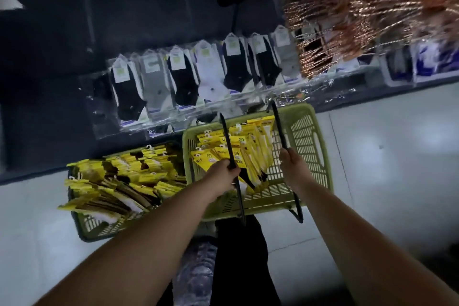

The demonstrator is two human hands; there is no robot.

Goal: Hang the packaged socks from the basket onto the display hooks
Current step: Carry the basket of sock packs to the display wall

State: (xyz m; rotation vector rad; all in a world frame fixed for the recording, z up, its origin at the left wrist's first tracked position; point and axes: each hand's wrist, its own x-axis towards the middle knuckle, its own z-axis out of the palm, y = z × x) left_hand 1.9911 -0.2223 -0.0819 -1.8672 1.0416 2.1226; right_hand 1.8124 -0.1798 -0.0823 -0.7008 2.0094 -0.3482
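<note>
- Grips 2 handles point(278, 124) of basket point(310, 154) mid-frame: 1 in left hand point(223, 174), 1 in right hand point(291, 165).
- Keep level, avoid spilling packaged socks point(211, 156).

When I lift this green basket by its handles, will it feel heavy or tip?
Probably light: the green basket holds only some thin yellow sock packs. It may tilt, since they lie toward one side. The left hand and right hand, one per handle, should steady it.

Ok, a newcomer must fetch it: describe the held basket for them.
Below the hanging socks, over the pale floor, are two green baskets. It is the right basket, whose black handles the left hand and right hand grip; part filled, unlike its heaped neighbour.
</note>
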